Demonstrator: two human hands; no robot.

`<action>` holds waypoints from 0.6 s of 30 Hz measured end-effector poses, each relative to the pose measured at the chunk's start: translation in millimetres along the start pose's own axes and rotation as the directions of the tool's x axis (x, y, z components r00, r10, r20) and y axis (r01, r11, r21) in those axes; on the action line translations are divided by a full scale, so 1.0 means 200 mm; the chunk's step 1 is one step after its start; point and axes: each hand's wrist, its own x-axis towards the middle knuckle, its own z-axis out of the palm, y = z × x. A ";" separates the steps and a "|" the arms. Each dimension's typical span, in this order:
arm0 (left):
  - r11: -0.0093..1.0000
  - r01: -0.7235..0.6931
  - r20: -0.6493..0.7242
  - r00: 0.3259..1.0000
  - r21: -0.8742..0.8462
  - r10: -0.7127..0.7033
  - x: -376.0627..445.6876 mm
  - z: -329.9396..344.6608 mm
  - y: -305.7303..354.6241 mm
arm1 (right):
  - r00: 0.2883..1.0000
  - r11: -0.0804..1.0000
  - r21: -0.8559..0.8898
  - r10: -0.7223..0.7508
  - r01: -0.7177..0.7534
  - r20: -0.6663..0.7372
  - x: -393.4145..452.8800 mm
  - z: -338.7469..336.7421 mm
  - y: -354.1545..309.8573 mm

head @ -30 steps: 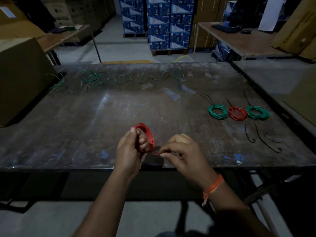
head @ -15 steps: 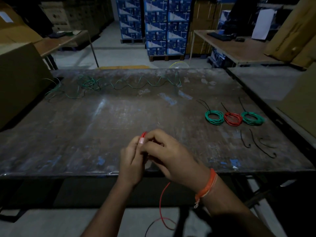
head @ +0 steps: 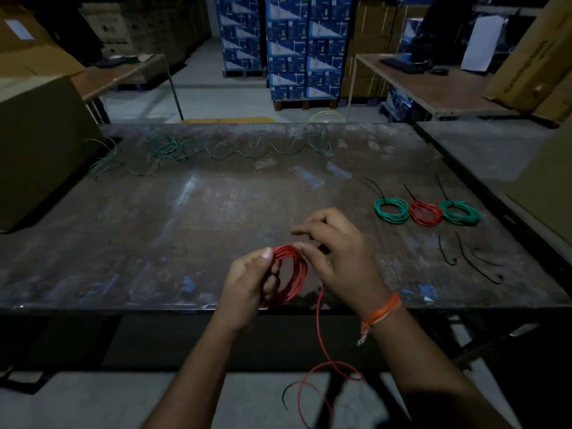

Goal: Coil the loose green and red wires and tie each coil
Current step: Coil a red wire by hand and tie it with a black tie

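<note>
A: Worn metal table (head: 154, 243), wide and dark; near edge running straight across just under both wrists. Broad bare stretch left and centre.

B: Noted. Cardboard box (head: 37, 150) at the far left edge. Loose green wire (head: 216, 150) strung in waves along the far edge, tangled toward the left.

A: Right side: three tied coils in a row, touching — green coil (head: 391, 211), red tied coil (head: 426, 213), second green coil (head: 460, 213). Black ties (head: 476, 264) lying loose just nearer than the row, well apart from the hands.

B: Hands next. Left hand (head: 250, 283) over the near edge, thumb up, fingers curled through the red coil (head: 291, 274), gripping it upright above the table.

A: Right hand (head: 340, 255) just beside, palm down, wrist raised. Thumb and forefinger touching the top of the coil; whether pinching the strand, cannot tell. Remaining fingers loosely spread.

B: Red tail (head: 322, 335) dropping from under the right hand past the table edge, looping below toward the floor.

A: Orange wrist thread (head: 380, 314) on the right wrist.
</note>
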 end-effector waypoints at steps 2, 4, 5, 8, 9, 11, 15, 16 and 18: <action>0.980 0.073 0.001 0.997 -0.184 -0.074 0.00 0.01 0.00 | 0.990 0.987 0.099 0.115 -0.123 0.086 -0.03 0.05 0.00; 0.948 0.107 0.018 0.994 -0.299 -0.106 0.00 0.00 -0.01 | 0.949 0.918 0.269 0.243 -0.292 0.202 -0.07 0.09 -0.01; 0.935 0.123 0.033 0.992 -0.333 -0.119 0.00 0.00 -0.01 | 0.922 0.865 0.342 0.290 -0.368 0.257 -0.09 0.10 -0.02; 0.845 0.251 0.173 0.966 -0.472 -0.190 -0.01 -0.01 -0.02 | 0.925 0.880 0.302 0.307 -0.366 0.225 -0.13 0.14 -0.04; 0.791 0.317 0.250 0.944 -0.523 -0.213 -0.01 -0.02 -0.02 | 0.941 0.912 0.249 0.288 -0.326 0.176 -0.14 0.15 -0.04; 0.712 0.417 0.354 0.902 -0.565 -0.247 -0.01 -0.04 -0.01 | 0.956 0.932 0.217 0.268 -0.289 0.120 -0.14 0.16 -0.03; 0.689 0.395 0.291 0.918 -0.608 -0.270 -0.02 -0.01 0.00 | 0.936 0.892 0.296 0.294 -0.341 0.194 -0.16 0.17 -0.01; 0.677 0.367 0.238 0.930 -0.638 -0.279 -0.02 -0.01 0.00 | 0.917 0.873 0.306 0.309 -0.379 0.251 -0.17 0.17 0.00; 0.652 0.304 0.143 0.947 -0.695 -0.289 -0.01 -0.03 -0.02 | 0.857 0.833 0.304 0.332 -0.463 0.395 -0.21 0.16 0.01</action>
